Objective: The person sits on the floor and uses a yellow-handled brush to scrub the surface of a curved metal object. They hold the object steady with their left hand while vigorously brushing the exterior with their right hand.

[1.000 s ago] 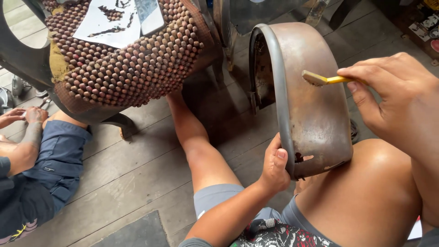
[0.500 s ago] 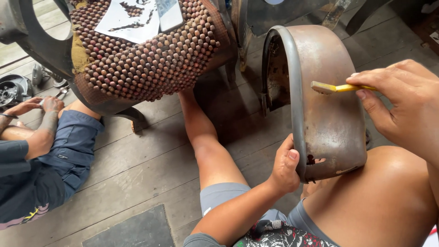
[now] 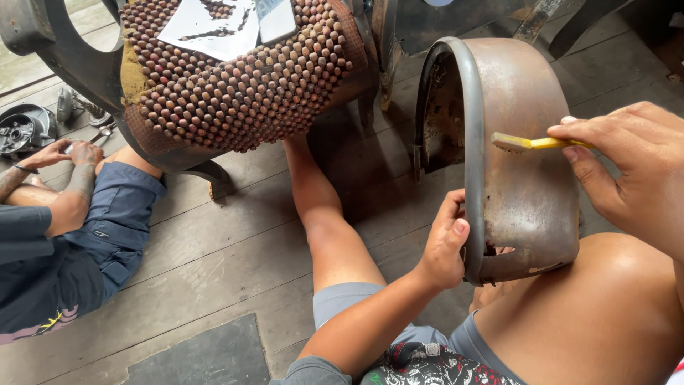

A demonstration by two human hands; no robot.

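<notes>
Spreading under everything is a floor [image 3: 235,242] of worn grey wooden planks, and on it sits the person wearing the camera, bare legs stretched out toward the far edge of the floor. A beaded seat cover [image 3: 242,93] of small brown wooden balls is wrapped over a bulky rounded form at the far side, with pale sheets of paper [image 3: 206,32] lying on top. At the left edge of the floor another person [image 3: 64,235] in dark blue shorts sits with both hands near a round metal part [image 3: 21,132] and some small tools. A dark mat [image 3: 199,356] lies at the near edge.

The rusty metal fender [image 3: 527,178], curved and brown with a grey rim, stands upright with its lower end propped on the wearer's right thigh, near the right edge of the floor. Its lower corner is ragged and holed with rust.

The left hand [image 3: 445,246] is curled around the fender's grey rim low down, fingers wrapped behind the rim and thumb in front, gripping it firmly. The right hand [image 3: 627,167] pinches the handle of a small yellow brush [image 3: 531,143], fingers closed around it, and the brush head lies against the fender's outer face just beside the rim.
</notes>
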